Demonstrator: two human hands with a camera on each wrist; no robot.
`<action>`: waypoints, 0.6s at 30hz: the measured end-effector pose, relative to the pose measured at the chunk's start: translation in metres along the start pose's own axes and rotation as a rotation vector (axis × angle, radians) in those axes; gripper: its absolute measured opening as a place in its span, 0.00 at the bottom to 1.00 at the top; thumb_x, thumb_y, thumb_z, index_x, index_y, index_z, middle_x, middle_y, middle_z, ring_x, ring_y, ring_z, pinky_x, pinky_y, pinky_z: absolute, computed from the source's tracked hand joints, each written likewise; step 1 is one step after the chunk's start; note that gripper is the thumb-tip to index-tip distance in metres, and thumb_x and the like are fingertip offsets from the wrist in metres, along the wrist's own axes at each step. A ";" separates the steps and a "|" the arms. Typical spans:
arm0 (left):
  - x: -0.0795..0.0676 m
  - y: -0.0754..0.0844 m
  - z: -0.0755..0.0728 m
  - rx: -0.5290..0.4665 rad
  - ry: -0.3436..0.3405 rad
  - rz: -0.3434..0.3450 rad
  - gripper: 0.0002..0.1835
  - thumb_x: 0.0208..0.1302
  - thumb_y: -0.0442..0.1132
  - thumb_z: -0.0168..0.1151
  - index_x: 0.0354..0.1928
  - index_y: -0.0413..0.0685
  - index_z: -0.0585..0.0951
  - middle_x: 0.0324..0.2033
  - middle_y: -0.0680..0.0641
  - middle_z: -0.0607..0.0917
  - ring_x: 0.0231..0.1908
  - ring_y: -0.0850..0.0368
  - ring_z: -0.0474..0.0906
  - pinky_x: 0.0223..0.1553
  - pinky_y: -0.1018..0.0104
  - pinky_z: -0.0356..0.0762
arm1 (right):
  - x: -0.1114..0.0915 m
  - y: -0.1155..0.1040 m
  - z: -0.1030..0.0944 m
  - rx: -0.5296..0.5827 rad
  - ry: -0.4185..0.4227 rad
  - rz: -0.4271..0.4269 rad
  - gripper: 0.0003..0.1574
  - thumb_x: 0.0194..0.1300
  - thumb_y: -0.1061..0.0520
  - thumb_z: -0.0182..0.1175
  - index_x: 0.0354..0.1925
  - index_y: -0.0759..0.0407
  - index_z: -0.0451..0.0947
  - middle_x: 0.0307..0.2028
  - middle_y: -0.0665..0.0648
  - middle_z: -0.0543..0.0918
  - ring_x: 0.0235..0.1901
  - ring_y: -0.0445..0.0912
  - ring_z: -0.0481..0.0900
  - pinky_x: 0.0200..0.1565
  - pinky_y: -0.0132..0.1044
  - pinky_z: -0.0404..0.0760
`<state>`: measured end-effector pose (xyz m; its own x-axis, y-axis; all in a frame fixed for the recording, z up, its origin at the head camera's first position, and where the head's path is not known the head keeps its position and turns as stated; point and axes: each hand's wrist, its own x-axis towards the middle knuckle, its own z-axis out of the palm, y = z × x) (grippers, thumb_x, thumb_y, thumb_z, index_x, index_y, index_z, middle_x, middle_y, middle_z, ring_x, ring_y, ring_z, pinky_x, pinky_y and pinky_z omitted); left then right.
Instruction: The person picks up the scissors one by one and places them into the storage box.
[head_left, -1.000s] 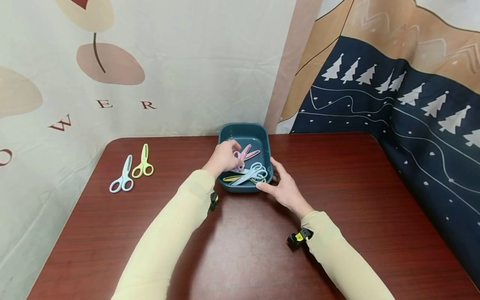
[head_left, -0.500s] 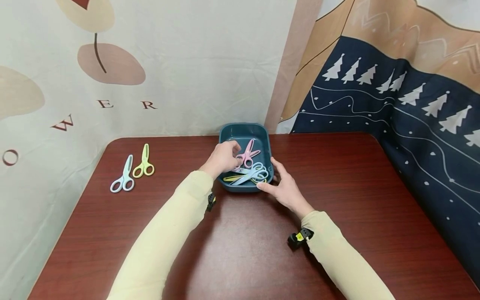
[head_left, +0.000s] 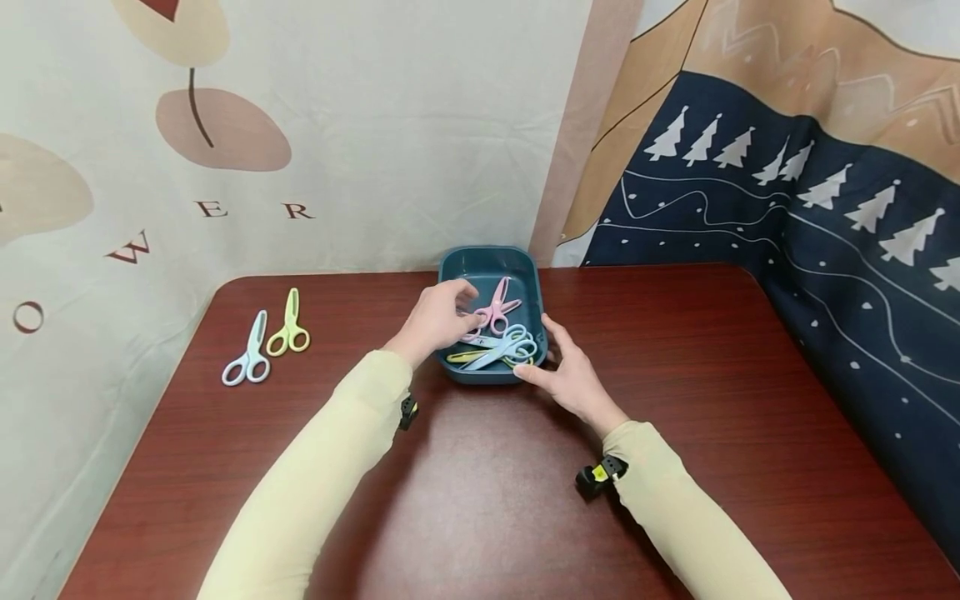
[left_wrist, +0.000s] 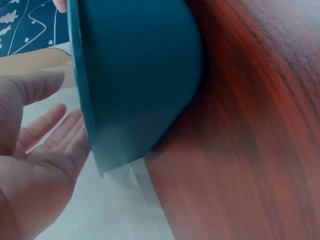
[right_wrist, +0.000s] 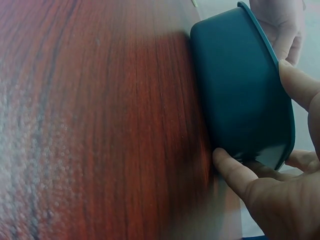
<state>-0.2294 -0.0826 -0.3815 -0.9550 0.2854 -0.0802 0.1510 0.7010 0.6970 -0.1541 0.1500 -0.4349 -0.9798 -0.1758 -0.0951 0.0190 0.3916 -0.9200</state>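
A dark teal box (head_left: 491, 377) stands against the back edge of the table and holds several scissors. Pink scissors (head_left: 498, 310) lie in its middle, with blades parted. Nearer its front lie light blue scissors (head_left: 504, 347), over yellow ones (head_left: 465, 357). My left hand (head_left: 438, 318) reaches over the left rim, thumb and fingers apart and nothing visible between them; its fingertips are beside the pink scissors. At the front right corner my right hand (head_left: 564, 373) holds the box, thumb (right_wrist: 297, 85) on the rim and fingers around the side. The left wrist view hides the box's contents.
Light blue scissors (head_left: 247, 350) and yellow-green scissors (head_left: 288, 323) lie side by side on the table (head_left: 480, 500) at the far left. A pale printed cloth (head_left: 390, 150) hangs behind, and a navy tree-patterned cloth (head_left: 750, 200) hangs at the right.
My left hand has let go of the pink scissors and drawn slightly left. Those scissors have turned and now lie in the box. My right hand has stayed put.
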 end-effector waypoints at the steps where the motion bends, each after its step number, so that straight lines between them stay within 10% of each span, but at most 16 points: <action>1: -0.001 -0.001 0.000 -0.003 0.007 0.012 0.23 0.69 0.38 0.68 0.63 0.41 0.78 0.58 0.39 0.83 0.59 0.45 0.80 0.61 0.51 0.79 | 0.000 0.000 0.000 -0.001 0.000 0.001 0.60 0.66 0.52 0.73 0.83 0.51 0.48 0.75 0.63 0.65 0.69 0.62 0.72 0.67 0.56 0.74; 18: -0.017 -0.023 -0.015 -0.083 0.134 0.113 0.23 0.68 0.35 0.67 0.64 0.39 0.77 0.60 0.36 0.81 0.56 0.40 0.83 0.60 0.48 0.80 | -0.001 0.000 0.000 -0.003 0.005 0.001 0.61 0.65 0.53 0.74 0.83 0.50 0.48 0.76 0.62 0.64 0.69 0.61 0.72 0.66 0.55 0.75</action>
<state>-0.2207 -0.1133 -0.3850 -0.9594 0.2660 0.0936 0.2430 0.6112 0.7532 -0.1535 0.1498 -0.4348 -0.9808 -0.1706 -0.0942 0.0197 0.3944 -0.9187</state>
